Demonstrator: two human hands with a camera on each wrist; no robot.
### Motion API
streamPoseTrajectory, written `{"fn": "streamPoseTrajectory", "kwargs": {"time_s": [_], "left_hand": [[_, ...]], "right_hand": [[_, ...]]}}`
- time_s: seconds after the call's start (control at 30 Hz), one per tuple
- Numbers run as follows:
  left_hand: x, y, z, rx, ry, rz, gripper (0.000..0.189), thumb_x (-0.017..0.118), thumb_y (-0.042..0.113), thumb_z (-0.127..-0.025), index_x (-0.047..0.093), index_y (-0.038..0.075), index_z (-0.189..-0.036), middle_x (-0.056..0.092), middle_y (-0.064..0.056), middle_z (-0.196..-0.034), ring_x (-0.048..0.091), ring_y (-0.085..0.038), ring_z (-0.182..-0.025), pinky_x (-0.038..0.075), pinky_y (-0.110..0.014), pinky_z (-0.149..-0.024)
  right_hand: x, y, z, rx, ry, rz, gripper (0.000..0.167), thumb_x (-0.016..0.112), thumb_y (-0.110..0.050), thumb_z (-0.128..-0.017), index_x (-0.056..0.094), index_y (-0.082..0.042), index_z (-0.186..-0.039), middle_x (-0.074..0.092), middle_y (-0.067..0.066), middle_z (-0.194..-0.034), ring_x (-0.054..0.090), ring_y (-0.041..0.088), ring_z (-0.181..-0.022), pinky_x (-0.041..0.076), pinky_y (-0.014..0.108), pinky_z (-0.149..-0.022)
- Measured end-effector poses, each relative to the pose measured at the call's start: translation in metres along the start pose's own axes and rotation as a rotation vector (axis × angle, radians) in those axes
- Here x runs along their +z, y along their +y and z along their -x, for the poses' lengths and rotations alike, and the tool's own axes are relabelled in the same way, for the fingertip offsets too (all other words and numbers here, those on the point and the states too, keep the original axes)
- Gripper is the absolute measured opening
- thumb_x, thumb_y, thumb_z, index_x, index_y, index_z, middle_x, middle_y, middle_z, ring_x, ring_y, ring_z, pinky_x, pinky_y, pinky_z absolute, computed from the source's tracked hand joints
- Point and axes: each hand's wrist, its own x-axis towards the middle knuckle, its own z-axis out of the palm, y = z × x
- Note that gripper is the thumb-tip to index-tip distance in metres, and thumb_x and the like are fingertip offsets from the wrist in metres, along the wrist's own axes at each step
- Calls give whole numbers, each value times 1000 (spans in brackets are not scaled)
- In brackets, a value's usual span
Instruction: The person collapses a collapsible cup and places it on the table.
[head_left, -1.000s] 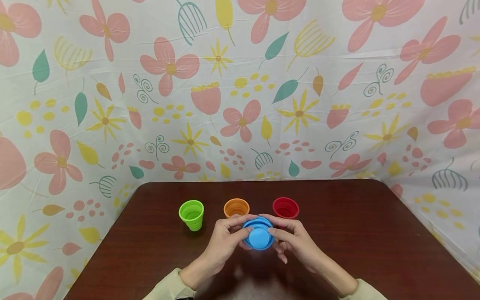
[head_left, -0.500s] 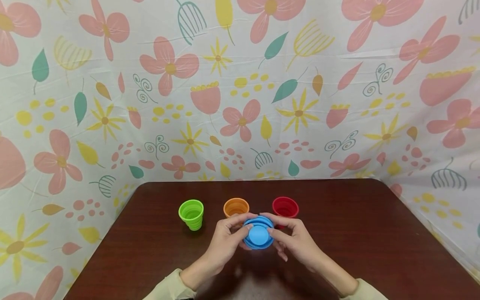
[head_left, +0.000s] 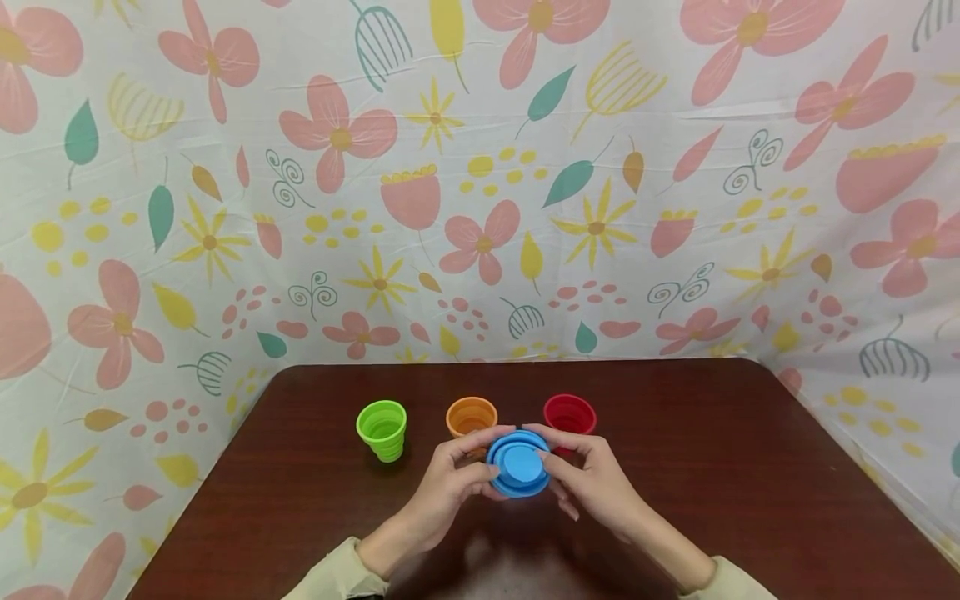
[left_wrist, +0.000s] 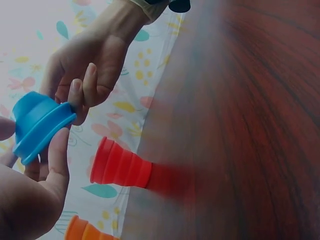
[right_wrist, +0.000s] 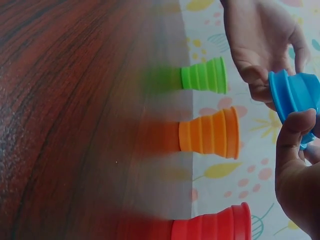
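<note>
A blue collapsible cup (head_left: 521,464), partly folded, is held above the table with its round base toward the head camera. My left hand (head_left: 438,496) grips its left side, thumb on the lower rings and fingers round the far edge. On the right, my right hand (head_left: 603,487) pinches it with the thumb near the base. The left wrist view shows the blue cup (left_wrist: 40,122) side-on, with uneven steps in its wall. Behind the hands stand an orange collapsible cup (head_left: 472,412) and a red one (head_left: 570,412), both partly hidden in the head view.
A green collapsible cup (head_left: 383,427) stands to the left of the orange one, in a row with the other cups. All three are unfolded and upright on the dark brown table (head_left: 712,467). A flowered cloth (head_left: 480,167) hangs behind and at both sides.
My left thumb has slid down along the blue cup from its upper left to its lower left. The cup's base has tilted slightly and shifted a little right. The other cups stay put.
</note>
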Motion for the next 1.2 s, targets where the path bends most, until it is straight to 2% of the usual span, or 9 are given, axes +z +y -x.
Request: {"fn": "streamPoseTrajectory", "kwargs": {"time_s": [0.17, 0.27, 0.33, 0.53, 0.73, 0.87, 1.0, 1.2], "left_hand": [[0, -3, -1, 10, 20, -17, 48, 64, -1, -99, 59, -1, -147, 63, -17, -137, 68, -23, -103, 63, -35, -79], [2, -4, -2, 17, 50, -62, 46, 66, -2, -98, 62, 1, -144, 63, -17, -137, 68, -24, -101, 63, -33, -76], [3, -4, -2, 23, 69, -94, 45, 66, -2, -98, 64, 3, -143, 64, -16, -135, 69, -24, -97, 63, -32, -74], [4, -4, -3, 30, 121, -160, 43, 66, 0, -97, 68, 7, -140, 66, -14, -132, 65, -26, -105, 62, -31, -72], [7, -4, -2, 22, 144, -154, 43, 65, 0, -98, 68, 8, -139, 66, -13, -135, 68, -25, -99, 63, -30, -71], [8, -4, -2, 11, 137, -138, 43, 64, 0, -99, 67, 8, -141, 65, -13, -136, 71, -24, -95, 63, -31, -72], [6, -3, -1, 0, 105, -106, 45, 64, 1, -100, 63, 5, -144, 63, -16, -136, 71, -23, -96, 63, -33, -76], [2, -1, 2, -8, 21, -70, 59, 71, -1, -94, 56, 4, -151, 58, -19, -141, 70, -26, -104, 61, -34, -89]], "right_hand": [[2, 2, 0, 5, 14, 5, 44, 66, -14, -105, 60, -2, -147, 54, 30, -68, 51, 17, -46, 50, 26, -44], [2, 3, 0, -2, -4, -2, 45, 63, -15, -107, 57, -2, -150, 56, 34, -74, 56, 18, -49, 55, 31, -47], [1, 4, -1, -12, -37, -44, 47, 61, -15, -108, 54, 0, -152, 60, 31, -79, 60, 18, -53, 58, 33, -50], [-2, 4, -1, 3, -142, -217, 52, 57, -11, -109, 44, 3, -157, 67, 12, -88, 63, 13, -63, 60, 29, -58], [-3, 4, -1, 0, -134, -174, 53, 60, -9, -106, 46, 2, -156, 63, 11, -81, 60, 12, -62, 59, 29, -56], [-3, 4, -1, -15, -113, -109, 53, 63, -8, -106, 48, 2, -155, 55, 15, -71, 57, 12, -58, 58, 29, -53], [-2, 3, -1, -16, -92, -65, 53, 65, -10, -104, 50, 2, -154, 55, 25, -74, 56, 15, -55, 57, 30, -51], [1, 3, -2, -18, -71, -41, 52, 66, -9, -104, 52, 2, -152, 56, 33, -79, 56, 15, -54, 57, 30, -51]]}}
